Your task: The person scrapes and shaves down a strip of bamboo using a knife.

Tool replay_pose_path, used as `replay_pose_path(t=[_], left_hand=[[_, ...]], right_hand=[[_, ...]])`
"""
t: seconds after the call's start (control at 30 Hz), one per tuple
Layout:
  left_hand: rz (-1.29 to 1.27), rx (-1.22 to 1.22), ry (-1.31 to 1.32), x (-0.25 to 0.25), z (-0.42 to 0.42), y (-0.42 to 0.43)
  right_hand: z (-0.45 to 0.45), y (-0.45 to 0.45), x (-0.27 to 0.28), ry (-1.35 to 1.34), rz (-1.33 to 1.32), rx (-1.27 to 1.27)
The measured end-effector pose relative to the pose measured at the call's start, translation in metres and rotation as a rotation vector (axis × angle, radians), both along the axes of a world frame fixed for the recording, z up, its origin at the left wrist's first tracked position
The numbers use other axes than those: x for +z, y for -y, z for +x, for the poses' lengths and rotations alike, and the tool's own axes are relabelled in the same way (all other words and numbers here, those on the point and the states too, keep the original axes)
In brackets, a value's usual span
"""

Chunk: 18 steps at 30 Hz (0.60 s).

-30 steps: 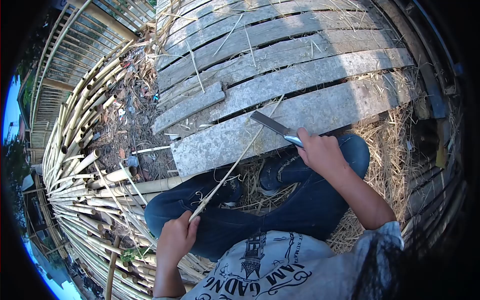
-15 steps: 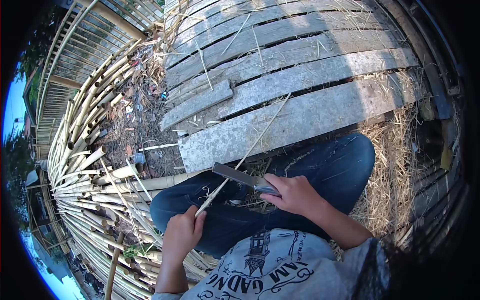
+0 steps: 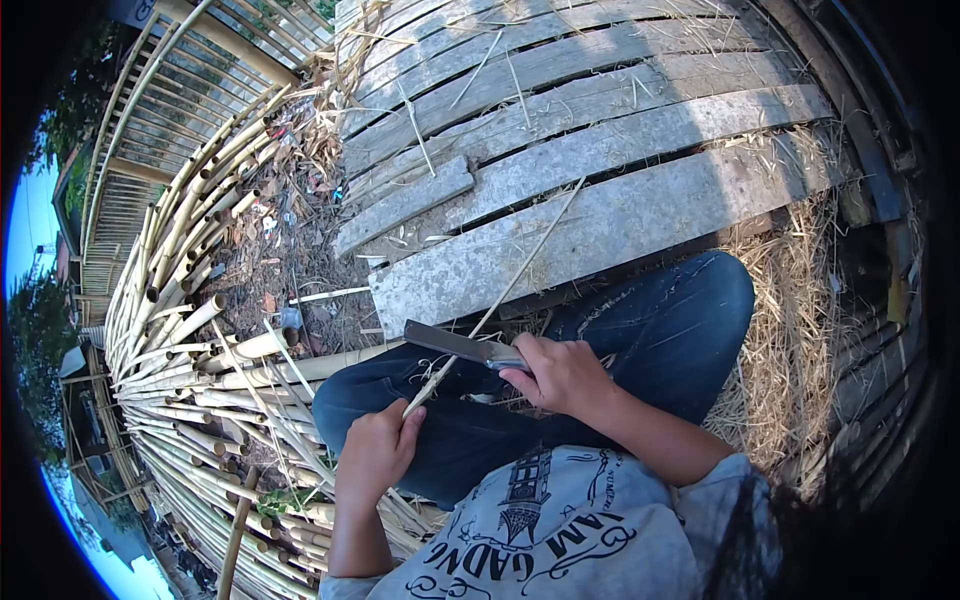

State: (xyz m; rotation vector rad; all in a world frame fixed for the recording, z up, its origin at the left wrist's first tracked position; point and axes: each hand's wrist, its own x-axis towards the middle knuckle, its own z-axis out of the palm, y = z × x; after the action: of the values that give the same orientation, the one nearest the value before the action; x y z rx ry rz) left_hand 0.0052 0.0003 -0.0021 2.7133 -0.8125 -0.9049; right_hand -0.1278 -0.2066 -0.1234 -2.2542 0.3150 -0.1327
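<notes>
We see the left hand [image 3: 380,445] with its grip closed around the near end of a slender, pale strip [image 3: 528,262], straight and fibrous, frayed into small curls just beyond the fingers. The grip of the right hand [image 3: 565,372] is wrapped about the handle of a knife [image 3: 435,337], whose broad, dark, flat blade ends squarely and crosses the strip near the left hand. From there the strip slants far and right, its far end over a plank platform [image 3: 620,215]. We note the platform's weathered grey boards, rough and mottled, parted by dark gaps and banded by sun and shade; thin slivers [image 3: 413,122] and a short board [image 3: 405,207] lie on it. Nearer, the person sits in blue denim trousers [image 3: 660,340] and a grey printed shirt [image 3: 590,545]. To the right we find thick, straw-coloured shavings [image 3: 785,350]; to the left, hollow bamboo poles [image 3: 300,368] are heaped beside littered earth [image 3: 285,235]. At far left stands a slatted bamboo fence [image 3: 215,75].
</notes>
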Motion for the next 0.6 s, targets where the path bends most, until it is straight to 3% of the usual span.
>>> replay_pose_path(t=[0.17,0.23,0.37,0.5,0.6], left_hand=[[-0.005,0.006,-0.179,0.002,0.008,-0.002],[0.008,0.019,-0.213,0.004,0.009,-0.007],[-0.032,0.018,-0.246,-0.003,0.013,-0.001],[0.016,0.037,-0.307,-0.005,0.018,0.008],[0.057,0.093,-0.294,-0.002,0.016,0.004]], right_hand=[[-0.01,0.026,-0.001,0.015,-0.306,-0.034],[-0.019,0.061,-0.012,-0.198,-0.306,-0.264],[-0.026,0.095,-0.001,-0.342,-0.174,-0.379],[-0.003,0.045,0.004,-0.021,0.148,-0.063],[0.011,0.028,0.004,-0.064,0.38,-0.037]])
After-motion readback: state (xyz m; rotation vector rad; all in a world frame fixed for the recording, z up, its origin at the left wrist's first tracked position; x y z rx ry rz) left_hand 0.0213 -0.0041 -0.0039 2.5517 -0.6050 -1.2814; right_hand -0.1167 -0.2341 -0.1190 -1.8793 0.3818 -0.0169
